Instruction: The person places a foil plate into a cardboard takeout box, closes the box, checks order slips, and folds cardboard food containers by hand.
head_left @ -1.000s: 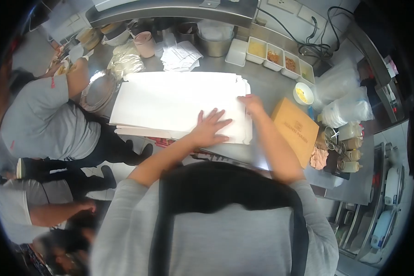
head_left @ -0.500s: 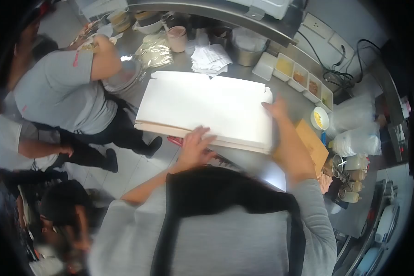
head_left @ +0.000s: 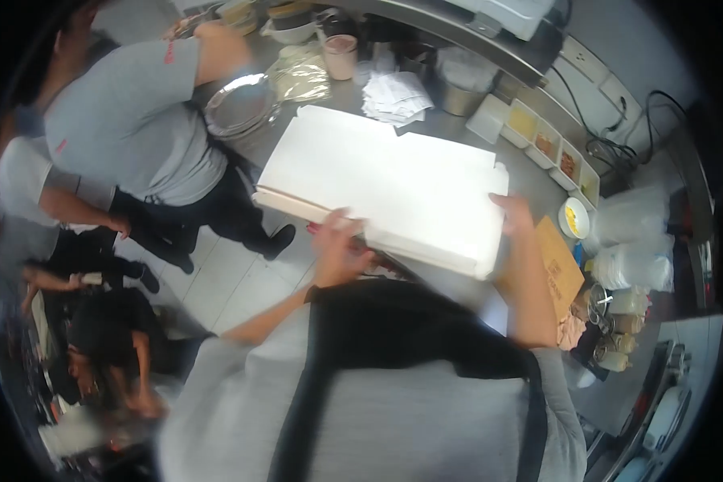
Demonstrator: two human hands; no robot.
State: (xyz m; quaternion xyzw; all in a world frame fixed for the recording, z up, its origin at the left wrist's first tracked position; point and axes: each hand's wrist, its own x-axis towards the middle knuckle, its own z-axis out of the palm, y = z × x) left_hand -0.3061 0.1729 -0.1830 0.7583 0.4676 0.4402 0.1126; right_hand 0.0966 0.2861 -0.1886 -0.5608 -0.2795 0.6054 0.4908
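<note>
A large flat white cardboard box (head_left: 381, 181) lies slightly tilted across the view above the steel counter's front edge, its lid closed. My left hand (head_left: 341, 247) is at the box's near edge, left of its middle, with the fingers curled against it. My right hand (head_left: 512, 215) grips the box's right end, thumb on top and the other fingers hidden below. A stack of white papers (head_left: 395, 96) lies just beyond the box.
Foil trays (head_left: 239, 104) and a co-worker in grey (head_left: 132, 120) are at the left. White containers of ingredients (head_left: 542, 145), a small white bowl (head_left: 573, 217), a brown cardboard piece (head_left: 556, 269) and bottles (head_left: 627, 321) line the right. Several other people stand at the lower left.
The box sits further right and lower in view and is turned clockwise, with both my hands still at it. The surroundings have shifted too. The co-worker's arm has moved toward the back.
</note>
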